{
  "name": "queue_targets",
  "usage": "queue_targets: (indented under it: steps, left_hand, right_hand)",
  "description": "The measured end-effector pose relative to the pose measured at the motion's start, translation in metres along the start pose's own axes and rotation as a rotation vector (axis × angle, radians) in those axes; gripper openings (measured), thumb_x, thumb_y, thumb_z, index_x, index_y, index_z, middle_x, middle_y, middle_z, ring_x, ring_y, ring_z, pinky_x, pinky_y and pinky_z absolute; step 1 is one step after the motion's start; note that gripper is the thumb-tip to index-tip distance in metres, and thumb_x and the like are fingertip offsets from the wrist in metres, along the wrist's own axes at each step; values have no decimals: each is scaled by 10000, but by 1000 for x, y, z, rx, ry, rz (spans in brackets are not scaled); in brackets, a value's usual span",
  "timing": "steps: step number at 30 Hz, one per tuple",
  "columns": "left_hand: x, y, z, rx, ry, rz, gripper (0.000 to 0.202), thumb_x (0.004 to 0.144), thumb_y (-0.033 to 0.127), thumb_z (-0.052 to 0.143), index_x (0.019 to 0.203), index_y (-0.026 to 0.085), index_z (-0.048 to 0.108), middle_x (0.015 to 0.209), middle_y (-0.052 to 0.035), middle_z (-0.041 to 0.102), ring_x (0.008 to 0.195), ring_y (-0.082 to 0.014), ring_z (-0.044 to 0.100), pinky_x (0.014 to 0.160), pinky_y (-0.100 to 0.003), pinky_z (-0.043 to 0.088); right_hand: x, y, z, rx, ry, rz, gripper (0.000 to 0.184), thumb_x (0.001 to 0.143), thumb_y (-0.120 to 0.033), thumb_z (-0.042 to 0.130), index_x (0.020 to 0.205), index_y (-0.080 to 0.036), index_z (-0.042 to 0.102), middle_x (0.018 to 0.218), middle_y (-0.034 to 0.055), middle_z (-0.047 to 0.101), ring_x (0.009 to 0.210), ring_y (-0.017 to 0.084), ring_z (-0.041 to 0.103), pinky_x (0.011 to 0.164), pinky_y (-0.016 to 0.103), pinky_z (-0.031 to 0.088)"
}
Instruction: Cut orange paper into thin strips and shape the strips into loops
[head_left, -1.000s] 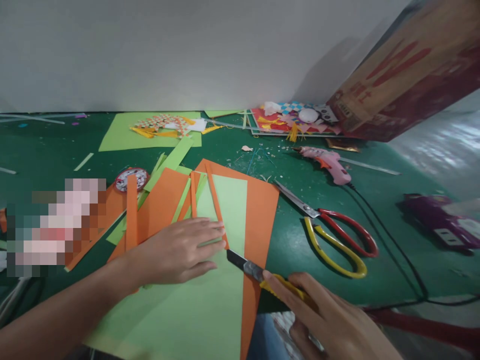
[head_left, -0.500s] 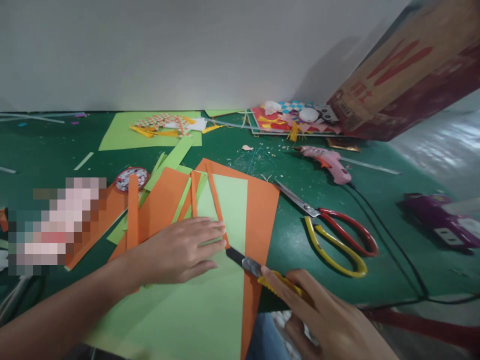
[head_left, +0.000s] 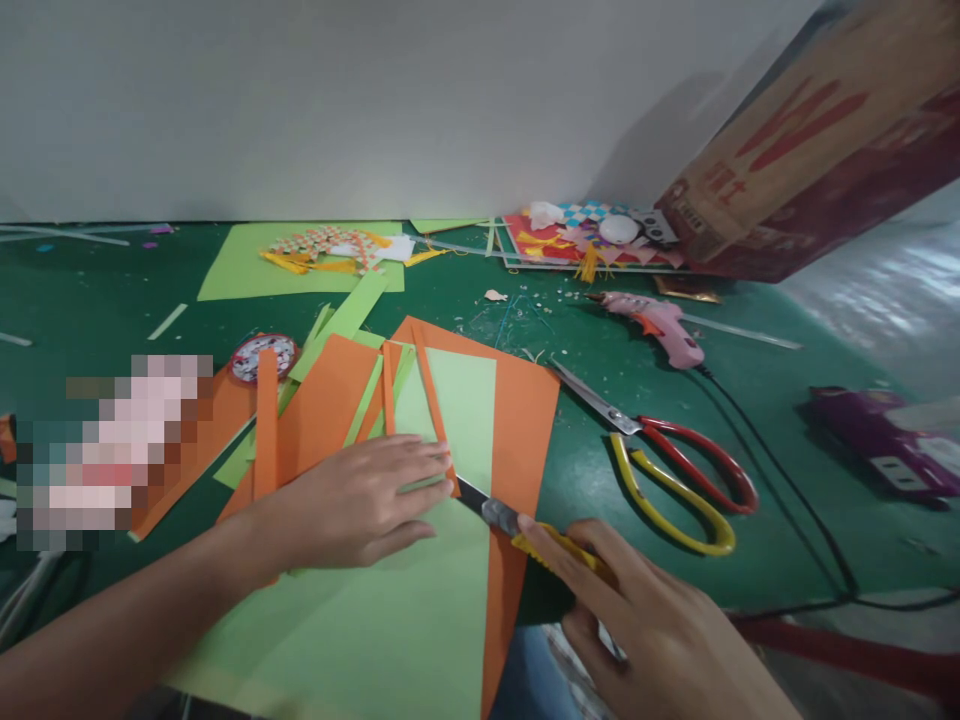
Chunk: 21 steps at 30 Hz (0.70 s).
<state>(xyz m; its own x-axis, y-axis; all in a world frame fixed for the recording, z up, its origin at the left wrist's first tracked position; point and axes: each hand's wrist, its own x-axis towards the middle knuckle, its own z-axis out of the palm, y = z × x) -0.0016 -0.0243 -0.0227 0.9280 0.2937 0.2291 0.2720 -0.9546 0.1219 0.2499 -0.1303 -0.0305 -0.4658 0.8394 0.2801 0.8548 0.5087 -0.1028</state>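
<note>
My left hand (head_left: 375, 500) lies flat, fingers stretched out, on a light green paper sheet (head_left: 360, 630). Its fingertips press the lower end of a narrow orange paper strip (head_left: 430, 388). A yellow utility knife (head_left: 501, 517) is gripped in my right hand (head_left: 630, 600), index finger along its top. The dark blade touches or lies right beside the strip's end, close to my left fingertips; its very tip is hard to make out. Beneath the green sheet is an orange sheet (head_left: 525, 420). More orange and green strips lie around my left hand.
Scissors (head_left: 626, 425) with red and yellow handles lie right of the sheets. Behind them are a pink glue gun (head_left: 660, 330) with a cord and a purple device (head_left: 877, 440). A cardboard box (head_left: 810, 150) stands back right. A woven paper craft (head_left: 330, 248) lies near the wall.
My right hand and the knife have shifted slightly up and left, the blade moving a little up along the strip's end. My left hand stays in place.
</note>
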Motion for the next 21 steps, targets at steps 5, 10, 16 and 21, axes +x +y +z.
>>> queue_targets:
  steps: [5, 10, 16, 21]
  left_hand:
    - [-1, -1, 1, -12, 4, -2, 343, 954, 283, 403, 1123, 86, 627, 1199, -150, 647, 1181, -280, 559, 993, -439, 478]
    - [-2, 0, 2, -11, 8, 1, 333, 950, 276, 409, 1110, 88, 632, 1182, -155, 653, 1184, -275, 557, 1001, -430, 474]
    - [-1, 0, 1, -7, 10, 2, 311, 943, 257, 421, 1104, 96, 633, 1147, -147, 669, 1185, -265, 556, 1007, -417, 472]
    - [-1, 0, 0, 5, 3, 4, 309, 935, 259, 431, 1107, 100, 633, 1158, -147, 666, 1178, -274, 561, 996, -422, 481]
  right_hand:
    - [4, 1, 4, -7, 28, 7, 454, 769, -61, 348, 1134, -157, 600, 778, 63, 601, 505, 131, 603, 425, 235, 475]
    - [4, 3, 10, -11, 33, 55, 484, 794, -72, 325, 1191, -193, 576, 833, 68, 605, 538, 126, 588, 461, 233, 459]
    - [13, 5, 8, -16, 21, 21, 473, 778, -64, 332, 1161, -161, 594, 822, 69, 603, 519, 121, 581, 447, 234, 457]
    - [11, 5, 7, -5, 13, 38, 485, 790, -57, 331, 1202, -165, 564, 845, 74, 591, 549, 132, 586, 459, 246, 473]
